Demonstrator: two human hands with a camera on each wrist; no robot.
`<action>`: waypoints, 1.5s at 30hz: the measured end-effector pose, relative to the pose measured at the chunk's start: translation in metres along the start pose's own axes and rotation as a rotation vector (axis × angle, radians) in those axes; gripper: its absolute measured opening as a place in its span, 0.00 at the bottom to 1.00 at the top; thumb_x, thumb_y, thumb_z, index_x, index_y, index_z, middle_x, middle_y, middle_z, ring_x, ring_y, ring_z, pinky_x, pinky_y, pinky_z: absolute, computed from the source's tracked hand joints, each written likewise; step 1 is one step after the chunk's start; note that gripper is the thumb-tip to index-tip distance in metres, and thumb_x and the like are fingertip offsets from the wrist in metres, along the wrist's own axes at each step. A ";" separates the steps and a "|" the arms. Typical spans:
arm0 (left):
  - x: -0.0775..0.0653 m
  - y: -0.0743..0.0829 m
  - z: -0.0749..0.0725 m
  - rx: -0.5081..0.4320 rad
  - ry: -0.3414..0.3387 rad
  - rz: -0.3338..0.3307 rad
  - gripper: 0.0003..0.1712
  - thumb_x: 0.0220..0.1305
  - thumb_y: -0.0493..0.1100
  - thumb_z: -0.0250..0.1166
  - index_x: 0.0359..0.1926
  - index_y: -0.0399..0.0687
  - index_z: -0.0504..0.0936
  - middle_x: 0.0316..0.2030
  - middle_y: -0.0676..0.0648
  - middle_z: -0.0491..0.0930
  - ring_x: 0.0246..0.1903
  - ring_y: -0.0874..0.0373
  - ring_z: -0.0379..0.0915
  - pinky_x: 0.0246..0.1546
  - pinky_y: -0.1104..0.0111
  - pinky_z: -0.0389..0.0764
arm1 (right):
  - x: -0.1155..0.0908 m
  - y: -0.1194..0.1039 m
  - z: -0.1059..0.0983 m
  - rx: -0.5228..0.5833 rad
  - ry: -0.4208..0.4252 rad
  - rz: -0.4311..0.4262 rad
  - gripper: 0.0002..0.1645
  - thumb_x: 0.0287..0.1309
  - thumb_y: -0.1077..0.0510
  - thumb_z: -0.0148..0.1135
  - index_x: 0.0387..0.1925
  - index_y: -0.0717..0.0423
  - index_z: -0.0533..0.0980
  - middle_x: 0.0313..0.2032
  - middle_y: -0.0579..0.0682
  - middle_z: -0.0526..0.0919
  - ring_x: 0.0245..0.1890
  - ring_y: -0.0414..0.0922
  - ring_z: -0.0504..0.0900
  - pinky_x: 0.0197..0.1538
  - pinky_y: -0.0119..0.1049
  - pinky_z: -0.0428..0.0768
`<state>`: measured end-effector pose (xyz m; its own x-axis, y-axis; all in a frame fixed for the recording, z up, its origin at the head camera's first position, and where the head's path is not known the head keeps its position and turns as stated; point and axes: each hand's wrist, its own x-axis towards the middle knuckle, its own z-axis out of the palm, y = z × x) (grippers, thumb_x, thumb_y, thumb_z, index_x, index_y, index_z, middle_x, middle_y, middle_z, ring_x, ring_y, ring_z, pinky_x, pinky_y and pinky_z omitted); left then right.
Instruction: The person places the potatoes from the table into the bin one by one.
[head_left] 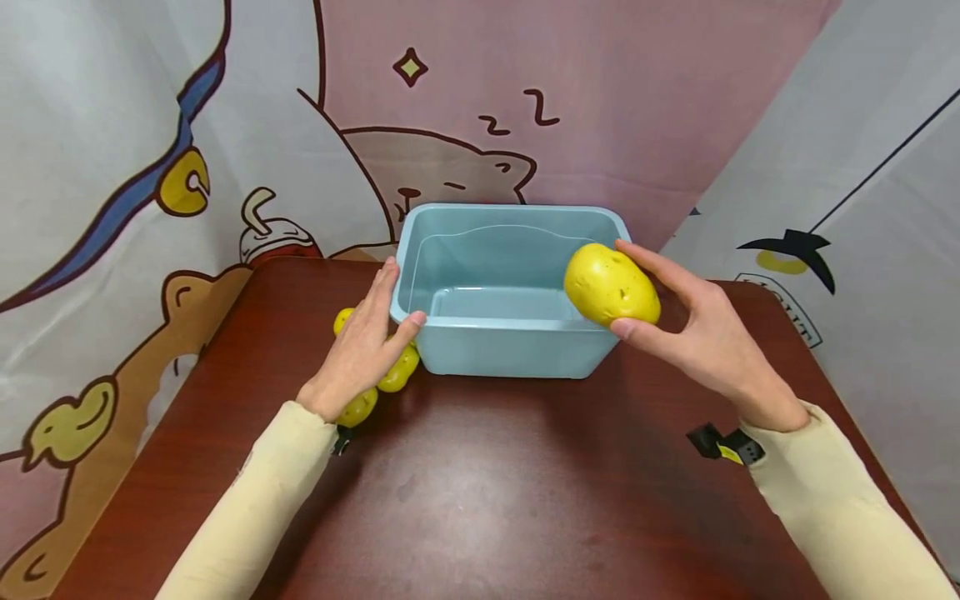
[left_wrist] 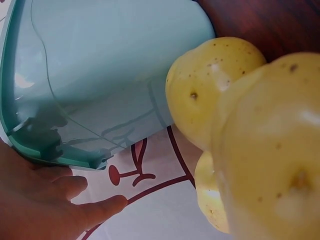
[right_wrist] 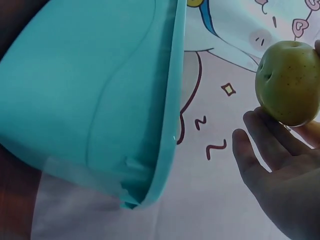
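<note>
A yellow potato (head_left: 611, 285) is pinched between the thumb and fingers of my right hand (head_left: 701, 333), above the right front corner of a light blue plastic bin (head_left: 517, 350). In the right wrist view the potato (right_wrist: 287, 82) sits at the fingertips, beside the bin's outer wall (right_wrist: 90, 100). My left hand (head_left: 360, 346) touches the bin's left rim with fairly straight fingers. Under and beside that hand lie three more potatoes (head_left: 400, 369), partly hidden by it. The left wrist view shows these potatoes (left_wrist: 215, 85) close up, one against the bin.
The bin stands on a dark red-brown wooden table (head_left: 465, 483), near its back edge. Behind it hangs a cloth (head_left: 637, 100) printed with cartoon animals. Small black devices (head_left: 726, 444) are strapped at the wrists.
</note>
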<state>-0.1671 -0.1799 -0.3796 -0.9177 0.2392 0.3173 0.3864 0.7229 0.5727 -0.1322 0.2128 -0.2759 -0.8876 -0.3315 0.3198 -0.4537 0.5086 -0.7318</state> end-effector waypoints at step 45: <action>0.001 -0.001 -0.001 0.016 -0.012 -0.001 0.50 0.77 0.69 0.47 0.84 0.46 0.41 0.83 0.50 0.38 0.81 0.51 0.37 0.76 0.45 0.52 | 0.076 0.025 0.018 -0.221 -0.156 0.007 0.46 0.61 0.39 0.71 0.77 0.41 0.67 0.65 0.49 0.78 0.58 0.50 0.77 0.57 0.53 0.74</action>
<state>-0.1682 -0.1810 -0.3786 -0.9190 0.2463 0.3079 0.3844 0.7331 0.5611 -0.2094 0.1865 -0.2809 -0.8754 -0.4375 0.2058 -0.4694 0.6668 -0.5788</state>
